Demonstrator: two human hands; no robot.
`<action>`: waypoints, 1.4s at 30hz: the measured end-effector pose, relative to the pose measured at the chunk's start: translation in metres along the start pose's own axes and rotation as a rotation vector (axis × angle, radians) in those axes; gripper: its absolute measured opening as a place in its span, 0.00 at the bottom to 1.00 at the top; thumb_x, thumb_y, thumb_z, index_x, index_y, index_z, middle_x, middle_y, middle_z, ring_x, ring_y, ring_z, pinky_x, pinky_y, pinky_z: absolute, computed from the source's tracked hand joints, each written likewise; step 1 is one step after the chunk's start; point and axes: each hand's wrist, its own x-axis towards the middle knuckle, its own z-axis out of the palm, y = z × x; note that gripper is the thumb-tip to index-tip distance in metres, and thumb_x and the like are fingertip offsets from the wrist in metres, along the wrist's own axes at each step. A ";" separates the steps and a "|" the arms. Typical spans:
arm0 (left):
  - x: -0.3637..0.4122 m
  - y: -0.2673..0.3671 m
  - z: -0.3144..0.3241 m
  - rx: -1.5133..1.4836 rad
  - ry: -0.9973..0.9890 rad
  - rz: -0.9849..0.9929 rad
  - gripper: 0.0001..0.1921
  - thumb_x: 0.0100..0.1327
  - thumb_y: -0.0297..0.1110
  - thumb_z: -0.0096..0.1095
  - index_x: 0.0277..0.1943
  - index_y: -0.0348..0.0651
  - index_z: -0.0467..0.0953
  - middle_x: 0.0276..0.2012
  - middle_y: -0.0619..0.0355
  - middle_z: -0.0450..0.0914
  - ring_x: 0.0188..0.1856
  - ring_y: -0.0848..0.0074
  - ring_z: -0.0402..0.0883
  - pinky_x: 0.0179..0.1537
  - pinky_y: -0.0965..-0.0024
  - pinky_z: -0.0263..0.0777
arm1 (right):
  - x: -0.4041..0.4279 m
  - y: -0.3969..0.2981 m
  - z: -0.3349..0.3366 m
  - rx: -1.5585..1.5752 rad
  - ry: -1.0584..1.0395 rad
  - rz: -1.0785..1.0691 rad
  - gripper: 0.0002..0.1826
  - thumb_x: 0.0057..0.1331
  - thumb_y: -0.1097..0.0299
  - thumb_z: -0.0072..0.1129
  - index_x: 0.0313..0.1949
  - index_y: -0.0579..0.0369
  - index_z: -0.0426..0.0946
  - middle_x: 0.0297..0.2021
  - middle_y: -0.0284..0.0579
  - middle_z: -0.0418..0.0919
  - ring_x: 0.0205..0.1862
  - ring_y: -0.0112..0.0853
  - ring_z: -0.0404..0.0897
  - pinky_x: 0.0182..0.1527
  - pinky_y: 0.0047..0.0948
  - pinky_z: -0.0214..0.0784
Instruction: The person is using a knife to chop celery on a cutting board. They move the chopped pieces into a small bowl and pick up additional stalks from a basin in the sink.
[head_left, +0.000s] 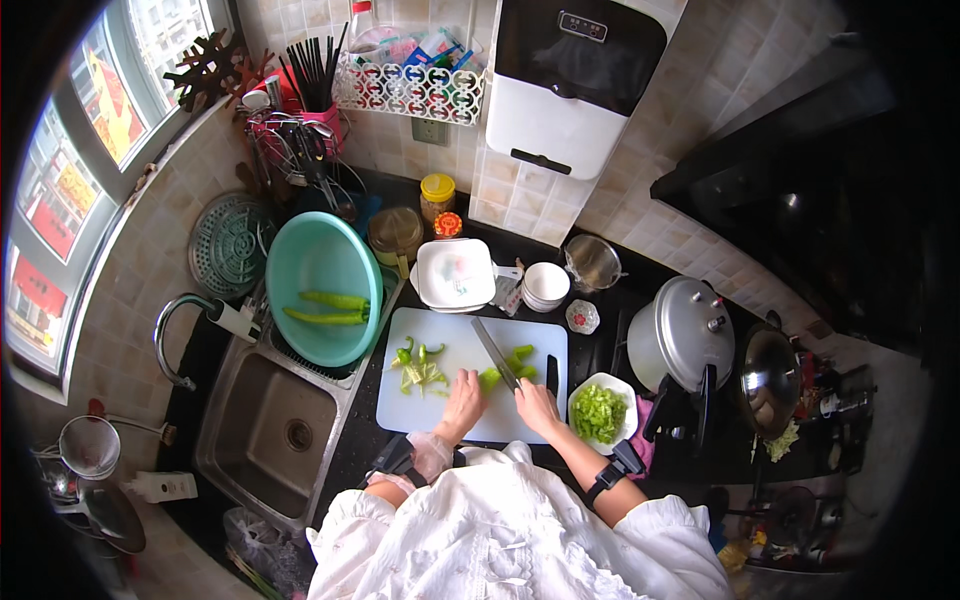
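Note:
A white plastic cutting board (450, 330) lies before me on the dark counter. My right hand (538, 406) grips a kitchen knife (491, 347), its blade slanting away to the upper left over the board. Pieces of green pepper (523, 361) lie on both sides of the blade. My left hand (463, 401) rests at the left end of the pepper, fingertips against a green piece (489, 379) beside the blade. Pepper stems and pale cores (418, 369) form a loose pile on the board's left. Chopped green pepper (598, 414) fills a white bowl (576, 384) right of the board.
Two long green peppers (330, 310) lie in a teal basin (300, 247) above the sink (259, 420). White square dishes (455, 274), small white bowls (546, 283) and a flower-patterned dish (583, 316) stand behind the board. A pressure cooker (675, 337) and a wok (769, 379) are to the right.

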 end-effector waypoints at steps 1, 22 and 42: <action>-0.001 0.002 -0.001 -0.081 0.015 -0.003 0.35 0.48 0.26 0.76 0.57 0.31 0.63 0.51 0.37 0.67 0.48 0.44 0.73 0.50 0.53 0.72 | -0.005 0.000 -0.006 0.013 0.006 0.023 0.12 0.69 0.65 0.53 0.38 0.63 0.75 0.25 0.66 0.79 0.31 0.60 0.80 0.35 0.55 0.73; -0.023 -0.010 0.002 -0.104 0.051 -0.174 0.09 0.66 0.35 0.58 0.38 0.37 0.76 0.30 0.41 0.81 0.34 0.45 0.81 0.37 0.46 0.72 | -0.056 -0.020 -0.009 -0.027 -0.121 -0.081 0.10 0.68 0.67 0.51 0.39 0.64 0.73 0.24 0.65 0.79 0.30 0.61 0.80 0.35 0.57 0.73; -0.019 -0.005 0.004 -0.075 0.043 -0.163 0.06 0.65 0.33 0.55 0.38 0.40 0.74 0.27 0.42 0.81 0.32 0.45 0.80 0.34 0.46 0.72 | -0.040 -0.057 -0.014 -0.215 -0.245 -0.021 0.10 0.65 0.73 0.50 0.41 0.67 0.75 0.27 0.63 0.82 0.33 0.56 0.84 0.37 0.50 0.79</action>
